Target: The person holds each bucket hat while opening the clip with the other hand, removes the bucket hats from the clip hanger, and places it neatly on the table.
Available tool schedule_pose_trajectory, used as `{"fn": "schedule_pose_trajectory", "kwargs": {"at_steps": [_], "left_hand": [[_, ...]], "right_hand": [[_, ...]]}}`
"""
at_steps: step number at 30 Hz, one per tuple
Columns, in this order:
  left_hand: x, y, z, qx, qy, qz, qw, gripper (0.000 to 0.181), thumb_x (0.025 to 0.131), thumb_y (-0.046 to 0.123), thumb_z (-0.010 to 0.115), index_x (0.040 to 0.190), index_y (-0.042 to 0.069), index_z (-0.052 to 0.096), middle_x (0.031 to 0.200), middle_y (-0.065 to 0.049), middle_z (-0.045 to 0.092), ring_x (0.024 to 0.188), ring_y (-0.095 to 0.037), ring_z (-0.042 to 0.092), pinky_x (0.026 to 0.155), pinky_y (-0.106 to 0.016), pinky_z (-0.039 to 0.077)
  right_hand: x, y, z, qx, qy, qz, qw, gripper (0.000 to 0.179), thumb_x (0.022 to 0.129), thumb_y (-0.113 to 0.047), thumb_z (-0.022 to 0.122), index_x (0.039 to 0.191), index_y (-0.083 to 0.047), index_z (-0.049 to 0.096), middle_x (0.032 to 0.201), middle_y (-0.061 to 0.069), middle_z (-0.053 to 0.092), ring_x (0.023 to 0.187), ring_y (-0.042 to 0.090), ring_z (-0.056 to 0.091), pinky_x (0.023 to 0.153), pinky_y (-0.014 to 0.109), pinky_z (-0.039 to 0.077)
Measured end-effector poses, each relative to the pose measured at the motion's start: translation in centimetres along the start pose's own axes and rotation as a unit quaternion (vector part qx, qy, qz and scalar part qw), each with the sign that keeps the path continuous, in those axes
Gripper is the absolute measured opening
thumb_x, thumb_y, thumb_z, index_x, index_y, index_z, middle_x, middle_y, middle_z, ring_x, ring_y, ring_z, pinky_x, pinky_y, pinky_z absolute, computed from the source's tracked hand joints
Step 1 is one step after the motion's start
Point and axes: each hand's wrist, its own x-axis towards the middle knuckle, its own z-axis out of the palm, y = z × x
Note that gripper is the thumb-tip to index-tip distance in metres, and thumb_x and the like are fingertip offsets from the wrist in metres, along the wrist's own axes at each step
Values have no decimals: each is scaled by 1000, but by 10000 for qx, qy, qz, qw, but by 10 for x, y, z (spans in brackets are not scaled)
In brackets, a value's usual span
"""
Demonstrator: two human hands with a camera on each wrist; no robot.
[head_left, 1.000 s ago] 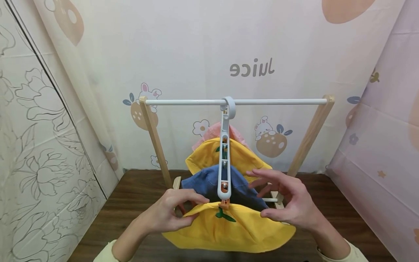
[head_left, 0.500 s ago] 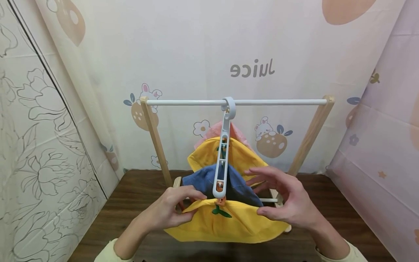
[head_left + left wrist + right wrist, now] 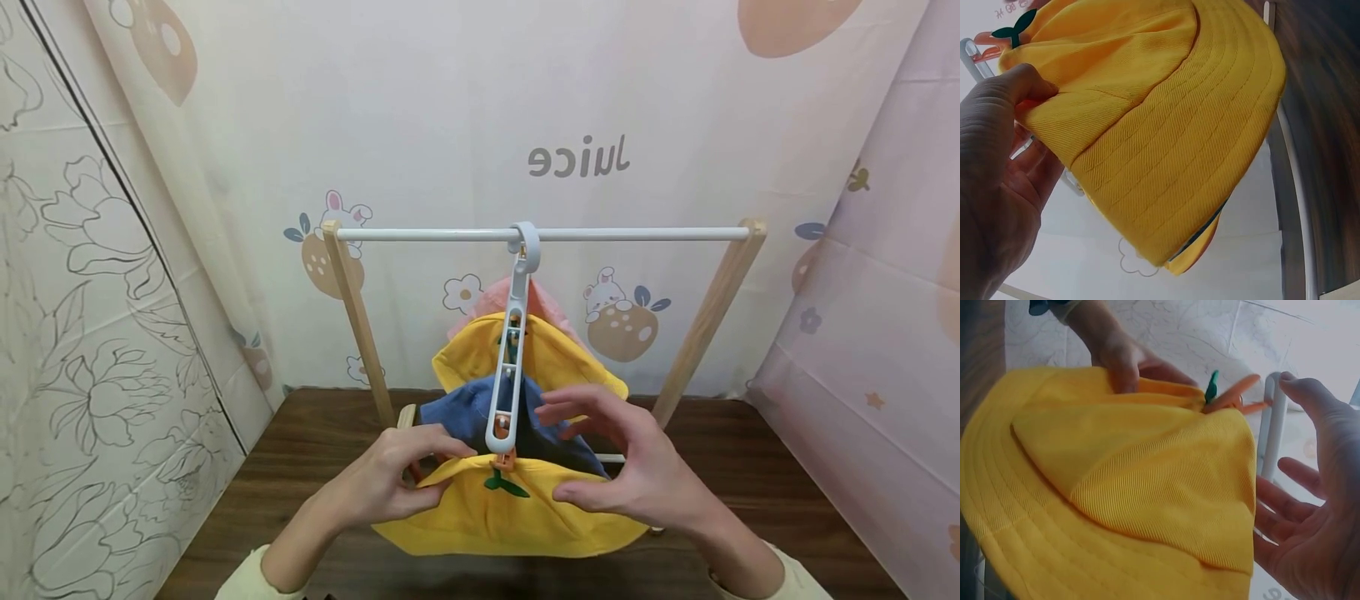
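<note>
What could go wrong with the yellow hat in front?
The front yellow hat might slip out of the orange clip if the left hand, which pinches its edge, tugs too hard. The white hanger hangs by its hook on the white rod, so a bump could make it swing or slide.

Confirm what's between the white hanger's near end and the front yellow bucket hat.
An orange clip joins the white hanger to the front yellow bucket hat; head view shows it.
</note>
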Motion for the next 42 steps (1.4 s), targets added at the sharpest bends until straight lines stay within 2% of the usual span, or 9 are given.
{"fn": "schedule_pose_trajectory", "kwargs": {"at_steps": [4,9,16,23,32,42], "left_hand": [[1,0,0,-21,27,82,10000,49,89,-10,83,133,11,74,109,-6,79,85,-5,65,66,-8,55],[0,-1,1,-45,17,26,10000,51,88,-11,82,132,15,75,105,-2,77,81,-1,60,62,-11,55],[0,-2,1,-1,20,123,9999,53,87,-12,81,132,15,75,102,-1,75,73,0,54,59,-9,50],[2,-1,1,545,30,473,9974,59,84,-12,84,136,15,71,99,1,70,65,3,45,62,-2,41],[1,-2,3,708,20,390,9967,60,84,-9,85,135,18,70,94,3,67,66,6,42,60,-2,38],[0,-2,4,536,63,373,9978,59,84,-10,85,135,17,71,94,3,67,66,6,41,59,-2,39]], "right_hand": [[3,-1,5,8,1,56,10000,81,75,7,96,147,-10,63,133,12,77,120,19,78,96,36,68],[7,-2,9,38,13,118,9999,78,76,4,97,145,-11,64,132,14,75,119,18,77,95,36,68],[9,-1,14,-51,33,45,10000,80,73,1,100,143,-18,65,133,8,75,120,19,77,95,37,68],[13,-7,17,7,75,152,9999,76,76,-1,100,142,-19,67,131,5,76,118,23,77,96,36,67],[16,-8,23,45,201,295,9994,72,76,-4,103,137,-19,68,125,1,77,114,16,76,94,35,68],[20,-13,32,95,217,126,9996,65,75,-4,103,130,-20,70,116,-1,80,104,16,78,90,33,70]]}}
